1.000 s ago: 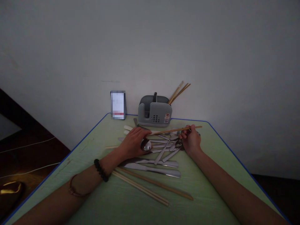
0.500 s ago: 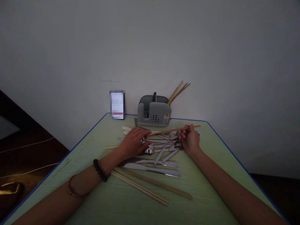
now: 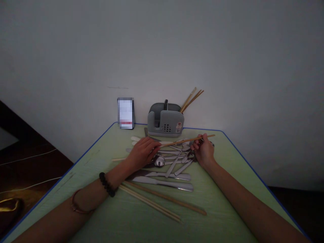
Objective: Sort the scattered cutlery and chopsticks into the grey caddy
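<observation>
A wooden chopstick [image 3: 183, 141] is held slanting across the far part of the cutlery pile. My right hand [image 3: 204, 152] grips it near its right end, fingers curled. At the other end, the fingertips and thumb of my left hand [image 3: 143, 153] close on its tip. Beneath and between my hands lie several metal spoons, forks and knives, among them a shiny spoon [image 3: 159, 161] just below my left fingers. Nearer me are table knives [image 3: 174, 185], a brown chopstick [image 3: 172, 199] and a pair of pale chopsticks [image 3: 154, 204].
A grey cutlery holder [image 3: 165, 123] stands at the table's back edge, with several chopsticks [image 3: 192, 100] leaning out of its right side. Left of it a phone [image 3: 126, 113] leans against the white wall [image 3: 162, 50]. The green table [image 3: 215, 216] has a blue edge.
My left thumb has come up to the fingers, closing on the chopstick's left tip and uncovering more of the spoon. My right hand keeps its grip, and the whole view shifts slightly.
</observation>
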The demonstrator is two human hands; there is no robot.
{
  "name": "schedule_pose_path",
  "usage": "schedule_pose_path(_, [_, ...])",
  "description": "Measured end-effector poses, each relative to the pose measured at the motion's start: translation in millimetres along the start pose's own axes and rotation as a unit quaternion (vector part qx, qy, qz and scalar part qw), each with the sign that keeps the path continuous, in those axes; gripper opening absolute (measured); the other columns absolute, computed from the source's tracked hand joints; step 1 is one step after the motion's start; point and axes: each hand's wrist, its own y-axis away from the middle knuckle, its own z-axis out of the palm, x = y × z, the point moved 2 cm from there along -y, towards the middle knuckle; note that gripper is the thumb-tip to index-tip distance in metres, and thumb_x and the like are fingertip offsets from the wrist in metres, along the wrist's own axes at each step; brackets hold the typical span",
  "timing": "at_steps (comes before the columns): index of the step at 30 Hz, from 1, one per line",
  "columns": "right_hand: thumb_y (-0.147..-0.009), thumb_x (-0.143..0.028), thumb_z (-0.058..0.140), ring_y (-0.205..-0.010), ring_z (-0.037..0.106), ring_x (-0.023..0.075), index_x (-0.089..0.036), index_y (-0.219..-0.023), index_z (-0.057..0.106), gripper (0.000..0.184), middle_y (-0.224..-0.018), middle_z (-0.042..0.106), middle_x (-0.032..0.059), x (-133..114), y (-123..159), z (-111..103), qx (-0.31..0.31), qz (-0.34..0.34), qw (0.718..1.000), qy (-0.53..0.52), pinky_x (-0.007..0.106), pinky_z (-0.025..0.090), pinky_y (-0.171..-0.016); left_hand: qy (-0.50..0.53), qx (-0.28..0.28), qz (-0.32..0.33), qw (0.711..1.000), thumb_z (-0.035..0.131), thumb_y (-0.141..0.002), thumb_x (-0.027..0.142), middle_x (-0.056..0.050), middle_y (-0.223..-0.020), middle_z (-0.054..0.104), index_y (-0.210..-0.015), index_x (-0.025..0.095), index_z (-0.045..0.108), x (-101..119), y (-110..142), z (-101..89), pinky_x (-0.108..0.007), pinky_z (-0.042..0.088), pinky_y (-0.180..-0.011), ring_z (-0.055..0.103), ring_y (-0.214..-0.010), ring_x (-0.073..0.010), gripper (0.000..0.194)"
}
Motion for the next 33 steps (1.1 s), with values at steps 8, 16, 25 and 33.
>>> schedule_pose_path(8, [-0.079, -0.060, 0.054, -0.032, 0.032, 0.0043, -0.020, -0.072, 0.046, 0.041, -0.045, 0.042, -0.0105, -0.4, 0.7, 0.7, -0.001, 0.000, 1.000, 0.011, 0.019, 0.034, -0.034, 0.009, -0.002, -0.001, 1.000, 0.047, -0.091, 0.022, -0.007, -0.081, 0.066, -0.092, 0.015, 0.060, 0.5, -0.1, -0.9, -0.032, 0.045, -0.072, 0.057, -0.076, -0.0179, 0.015])
schedule_pose_path(16, [-0.079, -0.060, 0.053, -0.033, 0.032, 0.0041, -0.020, -0.073, 0.046, 0.042, -0.044, 0.042, -0.0108, -0.6, 1.4, 1.5, -0.001, 0.004, 1.000, 0.016, 0.018, 0.034, -0.035, 0.008, -0.010, 0.000, 1.000, 0.048, -0.091, 0.022, -0.007, -0.082, 0.066, -0.093, 0.015, 0.060, -0.3, 0.9, -0.7, -0.032, 0.045, -0.074, 0.057, -0.078, -0.0180, 0.015])
schedule_pose_path(25, [-0.077, -0.054, 0.057, -0.034, 0.034, 0.0047, -0.021, -0.075, 0.046, 0.035, -0.047, 0.043, -0.0107, 1.0, 1.8, 0.5, -0.027, 0.000, 0.999, 0.028, 0.019, 0.036, -0.035, 0.015, -0.014, -0.017, 1.000, 0.047, -0.089, 0.019, -0.008, -0.084, 0.067, -0.099, 0.014, 0.062, -1.0, 1.7, 1.1, -0.033, 0.046, -0.077, 0.058, -0.080, -0.0186, 0.018])
schedule_pose_path(33, [-0.069, -0.037, 0.062, -0.038, 0.042, 0.0061, -0.017, -0.072, 0.055, 0.021, -0.055, 0.051, -0.0065, -67.2, 4.2, 28.3, -0.137, -0.032, 0.979, 0.148, 0.021, 0.041, -0.034, 0.119, -0.145, -0.133, 0.973, 0.043, -0.090, 0.035, -0.005, -0.083, 0.067, -0.092, 0.015, 0.066, -22.1, -43.6, -32.2, -0.026, 0.044, -0.069, 0.059, -0.076, -0.0161, 0.030])
